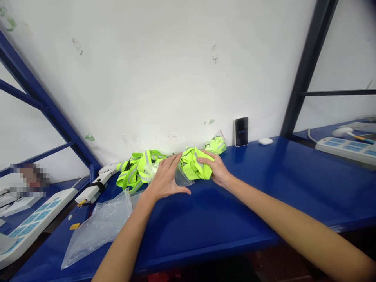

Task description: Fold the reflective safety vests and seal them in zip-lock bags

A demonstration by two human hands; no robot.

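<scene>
My right hand (217, 167) is closed around a folded bundle of neon-yellow reflective straps (194, 164), just above the blue table. At the bundle's left side is my left hand (165, 177), its fingers stretched and the thumb spread apart. A small clear plastic bag (183, 178) shows between my left hand and the bundle; how far it reaches around the bundle I cannot tell. Loose neon-yellow straps with grey stripes (135, 169) lie in a heap left of my left hand. Behind my right hand, a similar strap bundle in a clear bag (216, 145) rests by the wall.
A large clear plastic bag (100, 223) lies at the table's left. Beyond it are a white device with a black band (94, 188) and a small fan (108, 168). A phone (241, 132) leans on the wall near a white oval object (265, 141). Power strips (38, 223) flank both sides.
</scene>
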